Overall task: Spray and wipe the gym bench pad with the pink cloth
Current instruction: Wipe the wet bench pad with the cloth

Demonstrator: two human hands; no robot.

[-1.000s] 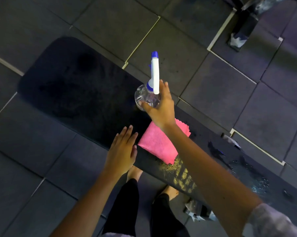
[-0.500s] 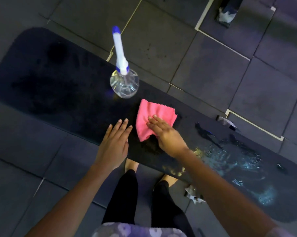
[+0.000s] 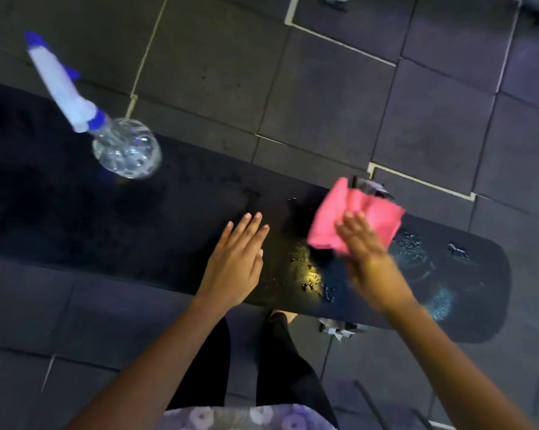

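A: Hands first. What is the right hand (image 3: 367,256) doing?

B: It presses down on the pink cloth (image 3: 352,221), fingers spread flat over the cloth's near edge. It is blurred, so I cannot tell whether any finger curls under the fabric. The cloth lies crumpled on the bench pad (image 3: 200,218), toward its right end.

A: And the left hand (image 3: 234,265)?

B: Open, fingers straight and close together, palm down at the pad's near edge. It holds nothing. Whether it rests on the pad or hangs just above it, I cannot tell.

A: The pad itself?

B: Long, black, running across the view. Water droplets (image 3: 414,243) and wet sheen lie around and to the right of the cloth; a yellow glint (image 3: 305,268) shows between the two hands.

A: The spray bottle (image 3: 128,150)?

B: Standing on the pad, well left of both hands, untouched. Clear round body, white head with blue nozzle and collar. No label or writing can be read on it.

A: Anything else?

B: Dark floor tiles (image 3: 324,103) with pale seams, black trousers (image 3: 280,367) and a pale floral garment (image 3: 246,417) at the bottom edge.
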